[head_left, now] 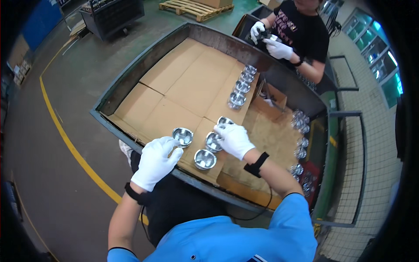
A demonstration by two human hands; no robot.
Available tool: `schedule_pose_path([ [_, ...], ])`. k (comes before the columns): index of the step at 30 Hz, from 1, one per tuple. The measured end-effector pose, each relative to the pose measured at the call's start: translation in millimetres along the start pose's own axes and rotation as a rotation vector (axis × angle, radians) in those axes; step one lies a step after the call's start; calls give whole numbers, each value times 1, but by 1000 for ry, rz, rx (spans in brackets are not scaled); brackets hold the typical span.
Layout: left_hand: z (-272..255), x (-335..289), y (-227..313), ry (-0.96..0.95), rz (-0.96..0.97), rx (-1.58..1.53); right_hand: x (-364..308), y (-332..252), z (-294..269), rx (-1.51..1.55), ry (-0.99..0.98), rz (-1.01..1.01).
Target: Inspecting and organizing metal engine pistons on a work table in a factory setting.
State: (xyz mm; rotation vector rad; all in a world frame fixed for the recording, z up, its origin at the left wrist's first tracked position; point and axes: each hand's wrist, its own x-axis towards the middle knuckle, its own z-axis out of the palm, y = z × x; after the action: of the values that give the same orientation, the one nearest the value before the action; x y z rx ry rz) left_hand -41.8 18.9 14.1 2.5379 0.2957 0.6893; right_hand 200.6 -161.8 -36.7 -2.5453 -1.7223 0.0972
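Note:
My left hand (156, 162), in a white glove, has its thumb apart from its fingers, with the fingertips at the near-left rim of a shiny metal piston (182, 137). My right hand (235, 140), gloved too, has its fingers bent over a piston (225, 121) and partly covers it. Just under those fingers is another piston (213, 142), standing close to a third one (205, 159). All of these rest on a brown cardboard sheet (183, 83). Beyond them runs a row of several pistons (242, 87) along the sheet's right edge.
The cardboard lies in a large metal bin (144, 59). Its lower right part holds a small cardboard box (270, 101) and more pistons (300, 121) along the right wall. Across the bin, a co-worker with white gloves (279, 49) handles a dark part. A wheeled cart (112, 19) stands far left.

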Motion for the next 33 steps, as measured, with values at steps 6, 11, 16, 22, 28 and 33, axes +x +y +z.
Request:
schedule_pose_path([
  [6,25,-3,4,-410,-169,370,21,-12,-1,117,-184,125],
  [11,27,-3,4,-493,-231,386,22,-6,6,135,-97,165],
  [16,30,-7,3,-396,-232,318,32,19,10,114,-22,162],
  [22,29,-9,-1,-382,-222,355,20,-4,-11,-68,254,-14],
  [28,32,-7,-1,-398,-228,355,-34,-85,-28,102,-173,-99],
  [33,31,-9,-1,-293,-166,324,-34,-83,0,84,-70,14],
])
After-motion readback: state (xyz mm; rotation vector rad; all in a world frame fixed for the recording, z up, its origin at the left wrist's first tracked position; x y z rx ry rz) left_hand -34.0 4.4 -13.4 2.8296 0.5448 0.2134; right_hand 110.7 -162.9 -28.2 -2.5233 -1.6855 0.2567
